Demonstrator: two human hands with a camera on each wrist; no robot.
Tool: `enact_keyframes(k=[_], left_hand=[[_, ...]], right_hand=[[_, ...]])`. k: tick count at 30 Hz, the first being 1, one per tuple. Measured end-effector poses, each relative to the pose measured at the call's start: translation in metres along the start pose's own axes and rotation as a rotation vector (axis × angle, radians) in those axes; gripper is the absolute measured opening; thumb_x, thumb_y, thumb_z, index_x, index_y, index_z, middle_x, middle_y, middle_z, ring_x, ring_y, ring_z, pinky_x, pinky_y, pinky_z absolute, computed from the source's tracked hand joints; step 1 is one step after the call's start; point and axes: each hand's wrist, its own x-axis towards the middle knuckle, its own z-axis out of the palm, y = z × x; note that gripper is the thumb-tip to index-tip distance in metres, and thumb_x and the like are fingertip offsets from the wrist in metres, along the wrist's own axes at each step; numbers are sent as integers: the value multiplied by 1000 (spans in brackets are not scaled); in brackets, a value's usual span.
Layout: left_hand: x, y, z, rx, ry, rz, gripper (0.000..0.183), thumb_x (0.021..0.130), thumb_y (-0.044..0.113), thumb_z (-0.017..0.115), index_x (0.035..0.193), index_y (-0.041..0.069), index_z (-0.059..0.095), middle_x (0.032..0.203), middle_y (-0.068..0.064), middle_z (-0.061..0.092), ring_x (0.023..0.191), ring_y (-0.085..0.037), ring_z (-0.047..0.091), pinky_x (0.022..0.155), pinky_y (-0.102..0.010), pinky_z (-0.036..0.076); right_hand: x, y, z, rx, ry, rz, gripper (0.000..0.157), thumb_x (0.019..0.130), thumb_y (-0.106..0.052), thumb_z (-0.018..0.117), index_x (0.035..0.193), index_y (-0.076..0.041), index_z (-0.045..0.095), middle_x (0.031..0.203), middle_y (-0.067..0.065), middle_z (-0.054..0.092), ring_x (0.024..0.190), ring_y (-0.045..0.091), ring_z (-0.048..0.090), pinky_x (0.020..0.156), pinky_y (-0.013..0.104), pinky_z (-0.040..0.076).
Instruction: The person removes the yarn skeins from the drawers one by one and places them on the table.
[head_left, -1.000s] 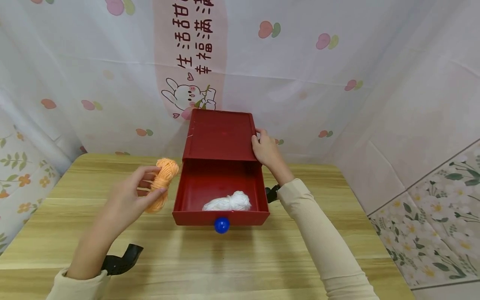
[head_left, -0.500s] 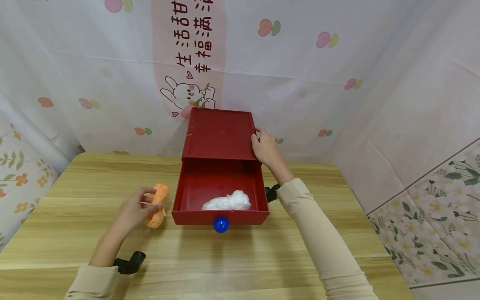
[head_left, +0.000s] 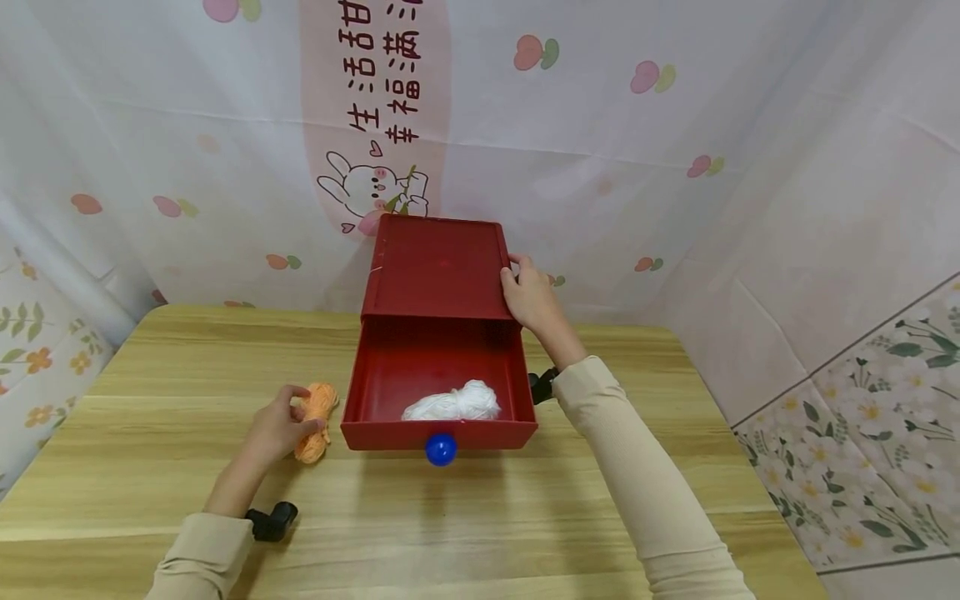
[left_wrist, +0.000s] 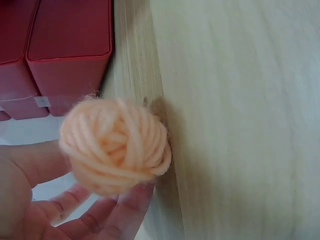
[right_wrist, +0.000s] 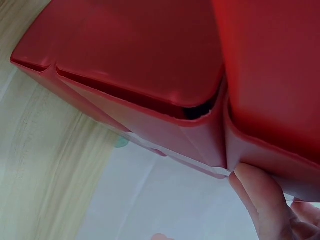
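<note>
On the table to the left of the red box, an orange skein of yarn (head_left: 315, 423) lies between the thumb and fingers of my left hand (head_left: 276, 423). In the left wrist view, the wound end of the skein faces the camera and the fingers curl beneath it. My right hand (head_left: 530, 293) grips the right side edge of the red drawer box (head_left: 442, 267). Its drawer (head_left: 375, 433) stands pulled out, with a blue round knob (head_left: 441, 449) in front. Inside, a white skein of yarn (head_left: 453, 402) lies near the front wall.
The box stands near the back of a wooden table (head_left: 442, 533), close to a patterned curtain (head_left: 600, 167). Black wrist-camera mounts show at the left wrist (head_left: 272, 522) and the right wrist (head_left: 543, 386).
My left hand has lowered the orange skein from the air beside the drawer down to the table on the left. My right hand stays at the box.
</note>
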Motion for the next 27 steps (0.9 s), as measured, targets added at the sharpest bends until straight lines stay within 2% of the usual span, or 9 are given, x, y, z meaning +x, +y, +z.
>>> enact_keyframes(k=[11, 16, 20, 23, 27], left_hand=[[-1, 3, 0, -8, -11, -30, 58, 87, 11, 63, 129, -12, 31, 92, -24, 54, 76, -26, 55, 59, -30, 45], [-2, 6, -6, 8, -22, -36, 66, 87, 19, 63, 133, -13, 27, 102, -29, 56, 86, -35, 59, 68, -39, 49], [-6, 15, -14, 28, -20, -38, 68, 90, 24, 60, 136, -11, 25, 110, -32, 56, 92, -41, 59, 71, -43, 49], [-10, 26, -23, 43, -1, 3, 67, 92, 26, 57, 137, -11, 25, 115, -33, 54, 96, -43, 58, 72, -45, 50], [-20, 48, -35, 59, 40, 96, 64, 93, 29, 56, 137, -8, 28, 118, -32, 53, 98, -44, 57, 74, -48, 51]], right_hand=[[-1, -2, -1, 8, -9, 9, 50, 101, -31, 30, 145, -7, 26, 117, 19, 58, 98, 29, 61, 80, 42, 51], [0, -1, -1, 6, -18, 5, 50, 101, -30, 29, 146, -7, 25, 118, 19, 58, 99, 30, 60, 82, 42, 51], [0, 0, -1, 2, -12, 2, 50, 101, -30, 30, 145, -7, 25, 118, 19, 58, 99, 30, 61, 82, 42, 51], [0, 0, -1, -1, -9, -1, 50, 101, -30, 30, 145, -7, 26, 118, 19, 59, 97, 29, 61, 78, 40, 52], [-1, -1, -1, 0, -11, 1, 50, 101, -30, 30, 145, -7, 26, 117, 19, 58, 96, 29, 61, 76, 40, 52]])
